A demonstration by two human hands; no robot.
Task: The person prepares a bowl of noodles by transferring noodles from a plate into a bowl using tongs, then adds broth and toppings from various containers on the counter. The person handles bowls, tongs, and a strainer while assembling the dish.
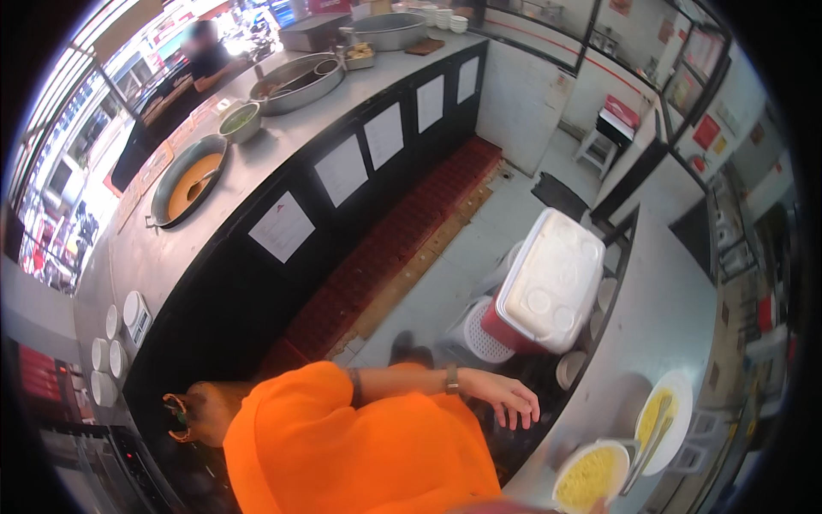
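Observation:
My left hand (507,398), below a wristwatch (452,380), reaches across my orange shirt with fingers apart and nothing in them. It hangs beside the steel counter on the right. At the bottom edge, only a small part of my right hand (600,506) shows at the rim of a white bowl (625,457) of yellow food; the rest is hidden, so its grip is unclear. Metal tongs (650,450) lie beside the bowl, partly over a white plate (682,411) that also bears yellow food.
A red cooler box with a white lid (546,283) stands by the right counter (668,308). Across the aisle, the long steel counter (212,247) bears a pan of orange sauce (192,186), a large pot (298,83), a kitchen scale (138,318) and small bowls. A person (205,58) is beyond it.

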